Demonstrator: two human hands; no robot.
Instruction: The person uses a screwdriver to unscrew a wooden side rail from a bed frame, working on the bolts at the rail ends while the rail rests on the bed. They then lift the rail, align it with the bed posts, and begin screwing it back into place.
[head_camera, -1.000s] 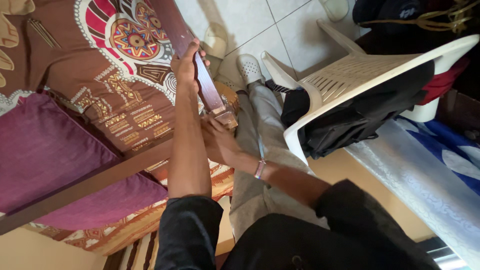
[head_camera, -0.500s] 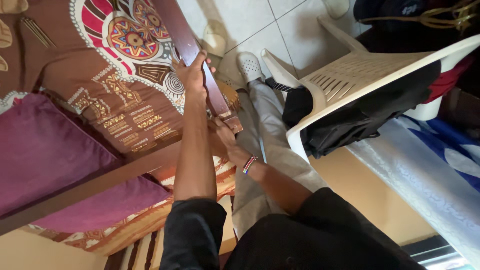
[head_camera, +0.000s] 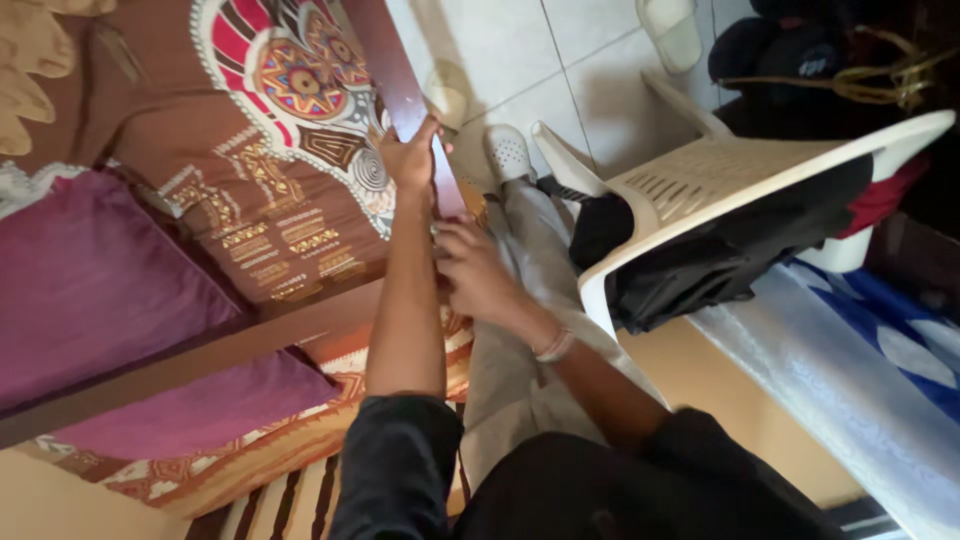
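A dark wooden bed rail (head_camera: 385, 60) runs along the edge of a brown patterned bedsheet (head_camera: 250, 130). My left hand (head_camera: 410, 155) is stretched out and closed around this rail. Just below it, my right hand (head_camera: 475, 265), with a bracelet at the wrist, sits at the rail's lower end where the sheet's edge meets the frame. Its fingers are curled there; what they grip is hidden. Both arms wear black sleeves.
A white plastic chair (head_camera: 720, 180) with dark clothes draped over it stands close on the right. White slippers (head_camera: 510, 150) lie on the tiled floor. A purple cushion (head_camera: 100, 290) lies on the bed behind a wooden crossbar (head_camera: 200, 365). Blue patterned fabric (head_camera: 880, 340) is at the right.
Both hands stay at the rail. My left hand has shifted slightly along it and the view has moved a little to the right.
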